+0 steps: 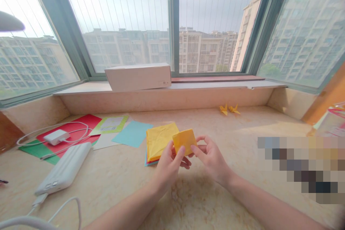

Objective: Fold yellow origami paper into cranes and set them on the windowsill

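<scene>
I hold a small folded yellow paper (184, 141) above the marble counter, between both hands. My left hand (169, 165) pinches its lower left corner with thumb and fingers. My right hand (211, 158) grips its right edge, fingers curled. Just behind it lies a stack of coloured paper squares (159, 139) with a creased yellow sheet on top.
Light blue (132, 133), green-edged (110, 124), red (81, 126) and dark green sheets lie to the left. A white charger with cable (56, 137) and a white power bank (64, 168) sit at the far left. Two yellow paper cranes (229, 109) stand near the sill. A white box (138, 76) rests on the windowsill.
</scene>
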Tool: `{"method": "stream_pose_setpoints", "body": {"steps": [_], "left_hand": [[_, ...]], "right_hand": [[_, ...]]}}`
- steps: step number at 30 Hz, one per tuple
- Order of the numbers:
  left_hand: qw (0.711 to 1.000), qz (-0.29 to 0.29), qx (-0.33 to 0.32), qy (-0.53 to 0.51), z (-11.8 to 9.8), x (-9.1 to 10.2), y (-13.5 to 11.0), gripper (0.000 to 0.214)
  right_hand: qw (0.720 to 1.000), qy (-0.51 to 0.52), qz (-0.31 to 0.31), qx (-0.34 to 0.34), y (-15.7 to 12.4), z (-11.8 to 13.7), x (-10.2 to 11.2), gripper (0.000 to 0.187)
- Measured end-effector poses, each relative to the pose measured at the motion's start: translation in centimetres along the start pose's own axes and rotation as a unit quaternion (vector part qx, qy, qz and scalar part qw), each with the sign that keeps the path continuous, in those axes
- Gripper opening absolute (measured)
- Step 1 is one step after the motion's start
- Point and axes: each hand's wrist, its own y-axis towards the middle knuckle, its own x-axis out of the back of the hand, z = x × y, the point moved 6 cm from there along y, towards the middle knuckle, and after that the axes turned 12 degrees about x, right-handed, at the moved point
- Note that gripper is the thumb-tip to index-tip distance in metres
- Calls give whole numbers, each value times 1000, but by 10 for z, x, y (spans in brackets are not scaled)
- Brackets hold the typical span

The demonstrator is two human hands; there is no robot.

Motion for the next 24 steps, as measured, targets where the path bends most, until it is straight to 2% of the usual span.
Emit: {"method": "stream_pose_setpoints", "body": {"steps": [3,6,10,13,18,24], "left_hand": [[1000,-21,-8,13,2,3,2,37],[997,-62,-33,43,0,10,2,36],[992,-90,-31,85,0,13,0,38],[990,-104,-31,93,-2,13,-2,38],[990,-105,-34,89,-5,13,-3,40],[989,-87,-45,111,-6,11,-3,40]], "right_hand": [[999,-19,41,22,-2,5,-3,35],[991,-66,90,76,-3,17,-3,39],[960,-171,178,135,-4,35,-3,32],[942,-202,218,156,-3,40,-3,32],[940,-214,222,146,-1,36,1,30],[956,-188,192,119,3,34,7,23]]}}
